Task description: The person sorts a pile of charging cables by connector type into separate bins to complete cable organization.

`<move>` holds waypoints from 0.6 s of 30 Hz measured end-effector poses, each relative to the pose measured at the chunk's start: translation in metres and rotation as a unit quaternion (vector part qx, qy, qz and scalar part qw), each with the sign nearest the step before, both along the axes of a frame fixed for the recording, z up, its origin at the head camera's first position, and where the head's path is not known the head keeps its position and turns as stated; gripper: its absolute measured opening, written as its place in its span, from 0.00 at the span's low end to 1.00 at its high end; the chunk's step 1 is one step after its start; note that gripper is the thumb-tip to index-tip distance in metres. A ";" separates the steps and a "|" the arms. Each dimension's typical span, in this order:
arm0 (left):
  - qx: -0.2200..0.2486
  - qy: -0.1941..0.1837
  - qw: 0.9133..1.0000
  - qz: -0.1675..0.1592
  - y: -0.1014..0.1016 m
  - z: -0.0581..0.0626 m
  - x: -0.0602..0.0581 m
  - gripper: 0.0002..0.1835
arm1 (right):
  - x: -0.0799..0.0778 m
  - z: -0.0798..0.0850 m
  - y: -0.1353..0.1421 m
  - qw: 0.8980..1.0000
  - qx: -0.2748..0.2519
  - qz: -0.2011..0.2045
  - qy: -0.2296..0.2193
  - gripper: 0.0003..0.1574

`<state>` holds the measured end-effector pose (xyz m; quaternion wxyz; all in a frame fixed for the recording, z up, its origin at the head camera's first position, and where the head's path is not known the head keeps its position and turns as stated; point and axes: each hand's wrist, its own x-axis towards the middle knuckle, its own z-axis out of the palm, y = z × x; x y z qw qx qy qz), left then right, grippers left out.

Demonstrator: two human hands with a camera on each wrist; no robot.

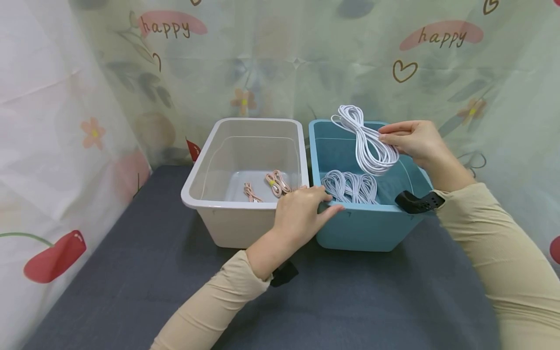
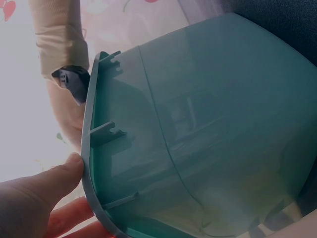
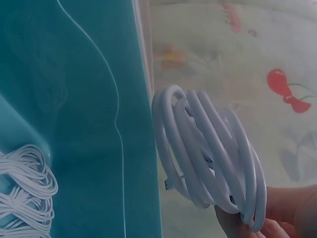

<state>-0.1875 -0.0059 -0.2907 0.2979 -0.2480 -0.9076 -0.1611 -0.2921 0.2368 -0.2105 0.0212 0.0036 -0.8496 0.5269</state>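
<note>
In the head view, my right hand (image 1: 417,141) pinches a looped bundle of white cable (image 1: 367,141), gathered at its middle, above the blue bin (image 1: 363,226). The right wrist view shows the thick loops of this cable (image 3: 208,153) close up, with the fingertips at their lower end. My left hand (image 1: 302,214) rests over the neighbouring front corners of the two bins. Its thumb (image 2: 67,173) touches the blue bin's rim (image 2: 88,148) in the left wrist view. More coiled white cables (image 1: 350,187) lie inside the blue bin.
A beige bin (image 1: 236,223) stands left of the blue one, holding two small pinkish cable bundles (image 1: 276,182). Both bins stand on a dark cloth-covered table (image 1: 144,272). Printed curtains (image 1: 280,43) hang behind and at the sides. Dark straps are on both wrists.
</note>
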 end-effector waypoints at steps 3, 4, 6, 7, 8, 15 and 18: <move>-0.001 0.001 1.000 0.002 0.000 0.000 0.000 0.19 | -0.004 -0.003 -0.003 1.000 0.007 0.008 -0.001 0.05; -0.001 0.001 1.000 0.003 0.000 0.000 0.000 0.19 | -0.005 -0.004 -0.003 1.000 0.013 0.009 -0.003 0.10; -0.002 -0.001 1.000 0.004 0.000 0.000 0.000 0.19 | -0.007 -0.005 -0.005 1.000 0.028 0.010 -0.006 0.22; -0.002 -0.002 1.000 0.004 0.000 0.000 0.000 0.19 | -0.008 -0.005 -0.006 0.999 0.035 0.009 -0.008 0.27; -0.002 -0.003 1.000 0.004 0.000 0.000 0.001 0.19 | -0.009 -0.006 -0.007 0.999 0.040 0.009 -0.010 0.31; 0.000 -0.004 1.000 0.005 0.000 0.000 0.000 0.19 | -0.016 -0.007 -0.011 0.998 0.050 0.006 -0.025 0.32; -0.003 -0.007 1.000 0.007 0.000 0.000 0.000 0.19 | -0.019 -0.009 -0.012 0.998 0.064 0.006 -0.025 0.31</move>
